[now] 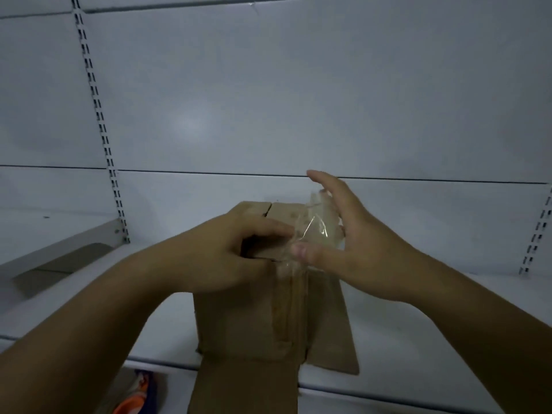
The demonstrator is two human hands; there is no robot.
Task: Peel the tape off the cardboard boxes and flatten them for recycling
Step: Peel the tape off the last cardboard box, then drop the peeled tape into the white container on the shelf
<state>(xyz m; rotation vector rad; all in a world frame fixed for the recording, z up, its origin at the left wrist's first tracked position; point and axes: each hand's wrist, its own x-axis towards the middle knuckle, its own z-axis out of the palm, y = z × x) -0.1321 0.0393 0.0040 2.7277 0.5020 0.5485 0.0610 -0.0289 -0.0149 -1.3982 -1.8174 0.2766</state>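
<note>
A brown cardboard box (pixel 248 324) stands on a white shelf in front of me, its near flaps hanging over the shelf edge. My left hand (pixel 227 246) grips the box's top edge, fingers curled round a flap. A crumpled strip of clear tape (pixel 313 228) rises from the box top and still runs down the box's middle seam. My right hand (pixel 352 243) pinches that tape between thumb and fingers, the other fingers spread upward.
The white shelf (pixel 418 339) runs left to right, with a white back panel and slotted metal uprights (pixel 98 121) behind. A flattened piece of cardboard (pixel 59 264) lies on a lower shelf at the left. Something orange and blue (pixel 134 398) lies below the shelf edge.
</note>
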